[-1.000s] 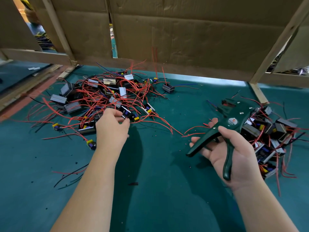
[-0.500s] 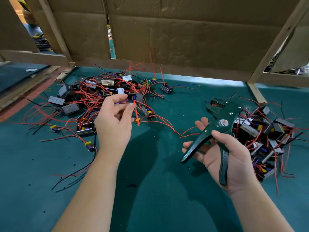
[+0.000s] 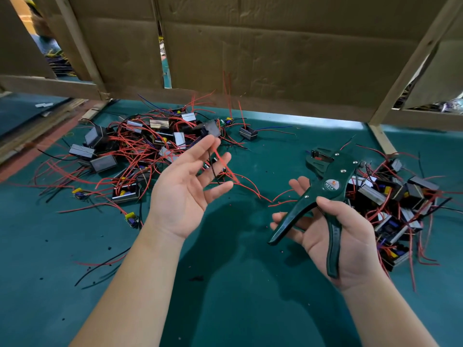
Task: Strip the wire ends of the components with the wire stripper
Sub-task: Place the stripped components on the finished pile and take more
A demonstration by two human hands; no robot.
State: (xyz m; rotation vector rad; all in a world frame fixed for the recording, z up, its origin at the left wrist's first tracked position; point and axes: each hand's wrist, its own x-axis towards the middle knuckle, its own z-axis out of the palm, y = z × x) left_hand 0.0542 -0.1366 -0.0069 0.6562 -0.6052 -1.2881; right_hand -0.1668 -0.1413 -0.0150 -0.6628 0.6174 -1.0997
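Note:
My left hand (image 3: 183, 194) is raised palm up over the green table. It holds a small black component (image 3: 210, 128) at its fingertips, and the red and black wires (image 3: 217, 163) of that component run down between the fingers. My right hand (image 3: 343, 236) grips the dark green wire stripper (image 3: 325, 186), thumb over one handle, handles spread, jaws pointing away from me. The stripper's jaws are apart from the held component. A tangled pile of components with red wires (image 3: 140, 151) lies behind my left hand.
A second heap of components (image 3: 400, 204) lies on the table just right of my right hand. A cardboard wall with wooden posts (image 3: 275, 58) closes the back of the green table (image 3: 238, 284). Loose wires (image 3: 100, 266) and small bits of insulation lie at the left front.
My left hand has lifted a component out of the left pile, turned palm up and moved right. My right hand with the stripper stayed almost still.

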